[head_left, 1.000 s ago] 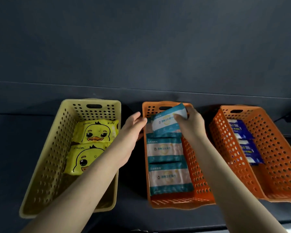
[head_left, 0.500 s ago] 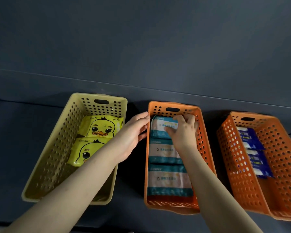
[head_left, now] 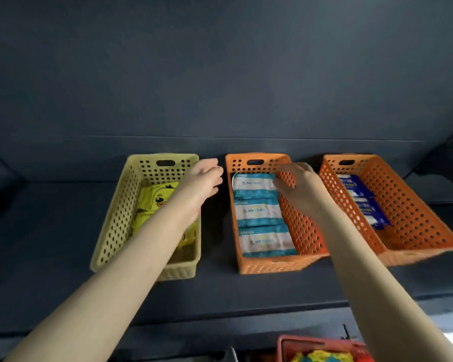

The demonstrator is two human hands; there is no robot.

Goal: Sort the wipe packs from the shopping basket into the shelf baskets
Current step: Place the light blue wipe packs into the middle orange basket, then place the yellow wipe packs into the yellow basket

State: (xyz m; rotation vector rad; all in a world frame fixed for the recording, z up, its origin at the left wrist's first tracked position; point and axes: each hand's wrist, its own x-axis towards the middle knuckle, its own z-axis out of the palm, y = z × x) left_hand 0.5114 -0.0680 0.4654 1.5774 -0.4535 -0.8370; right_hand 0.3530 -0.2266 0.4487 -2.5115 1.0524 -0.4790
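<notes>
Three shelf baskets stand in a row. The yellow basket (head_left: pixel 107 231) holds yellow duck packs (head_left: pixel 156 198). In the middle orange basket (head_left: pixel 272 266) three teal-and-white wipe packs lie in a line; the far one (head_left: pixel 251 182) rests flat at the back. My right hand (head_left: pixel 297 185) hovers over that basket's right wall, its relaxed fingertips at the far pack's right edge and not gripping it. My left hand (head_left: pixel 204 180) is held open in the gap between the yellow and middle baskets. The right orange basket (head_left: pixel 416 218) holds blue packs (head_left: pixel 357 185).
The red shopping basket (head_left: pixel 322 347) shows at the bottom edge, with yellow and teal packs inside. The baskets sit on a dark shelf (head_left: pixel 50 244) with a dark back wall. Narrow gaps separate the baskets.
My right hand lowered the teal pack into the back of the middle basket and let it go. The view has pulled back and tilted, bringing the shopping basket into sight.
</notes>
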